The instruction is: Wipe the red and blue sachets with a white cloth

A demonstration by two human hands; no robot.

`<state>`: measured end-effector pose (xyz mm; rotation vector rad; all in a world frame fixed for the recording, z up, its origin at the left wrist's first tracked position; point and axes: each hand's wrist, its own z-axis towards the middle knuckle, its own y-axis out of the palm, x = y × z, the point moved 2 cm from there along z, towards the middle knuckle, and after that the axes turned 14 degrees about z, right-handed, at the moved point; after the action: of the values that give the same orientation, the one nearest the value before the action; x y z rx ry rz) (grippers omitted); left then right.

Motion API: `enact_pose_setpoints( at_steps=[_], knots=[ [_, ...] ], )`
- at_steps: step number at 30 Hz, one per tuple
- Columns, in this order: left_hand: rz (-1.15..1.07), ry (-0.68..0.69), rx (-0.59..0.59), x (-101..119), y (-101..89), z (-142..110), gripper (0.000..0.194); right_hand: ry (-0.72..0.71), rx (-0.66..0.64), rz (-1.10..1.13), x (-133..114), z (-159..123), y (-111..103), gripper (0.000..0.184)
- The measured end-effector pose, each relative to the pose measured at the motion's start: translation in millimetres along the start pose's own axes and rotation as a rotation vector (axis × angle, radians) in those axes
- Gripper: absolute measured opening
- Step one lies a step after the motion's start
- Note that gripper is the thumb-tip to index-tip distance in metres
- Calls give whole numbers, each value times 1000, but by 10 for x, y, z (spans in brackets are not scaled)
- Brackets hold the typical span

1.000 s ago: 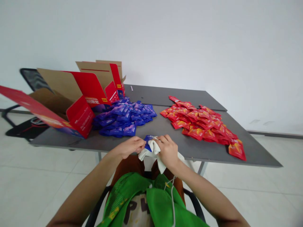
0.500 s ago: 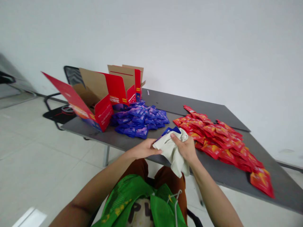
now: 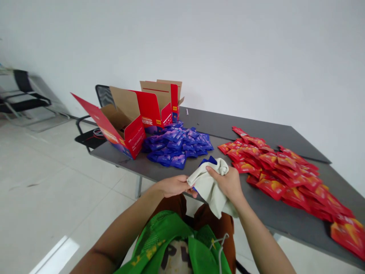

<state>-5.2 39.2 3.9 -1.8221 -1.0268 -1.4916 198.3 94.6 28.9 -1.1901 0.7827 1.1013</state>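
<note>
In the head view, your left hand (image 3: pixel 173 186) is half open, with the fingers stretched out, and their tips touch the lower left side of an off-white cloth (image 3: pixel 209 190). Your right hand (image 3: pixel 225 182) is more closed: its fingers curl over the cloth and grip it from above. The cloth is bunched between the two hands, over the near edge of a grey table (image 3: pixel 288 217). A blue sachet (image 3: pixel 208 160) shows at the top of the cloth, partly wrapped in its folds, and a small blue corner shows near your left fingertips. You cannot see how much of the sachet is covered.

Ahead of your left hand lies a loose pile of blue sachets (image 3: pixel 176 146), touching the front of an open red cardboard box (image 3: pixel 134 125). Near your right hand, a wider pile of red sachets (image 3: pixel 279 175) spreads toward the right end of the table. A black mesh chair (image 3: pixel 104 95) stands behind the box.
</note>
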Motion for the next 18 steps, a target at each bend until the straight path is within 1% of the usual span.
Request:
enact_pose_setpoints(
  at_steps=[3,5,7,9,12,14,16,18],
  knots=[
    [-58,-28,117,-59,-47,54,48,104,14,366,82,9,82,47],
    [-75,-27,181,-50,-87,55,49,167,34,596,134,4,139,49],
    [-49,6,251,18,-175,14,49,219,35,770,165,-6,171,52],
    [-6,56,358,137,-344,-64,49,260,51,884,174,-13,151,54],
    [37,80,579,367,-727,-193,47,322,130,953,185,-10,42,57],
    [58,40,696,525,-997,-241,42,365,141,952,210,-13,-14,58],
    [58,-28,744,667,-1232,-239,34,420,91,932,254,-34,-14,59],
    [26,-104,741,781,-1428,-206,29,438,24,858,293,-66,30,57]
  ],
)
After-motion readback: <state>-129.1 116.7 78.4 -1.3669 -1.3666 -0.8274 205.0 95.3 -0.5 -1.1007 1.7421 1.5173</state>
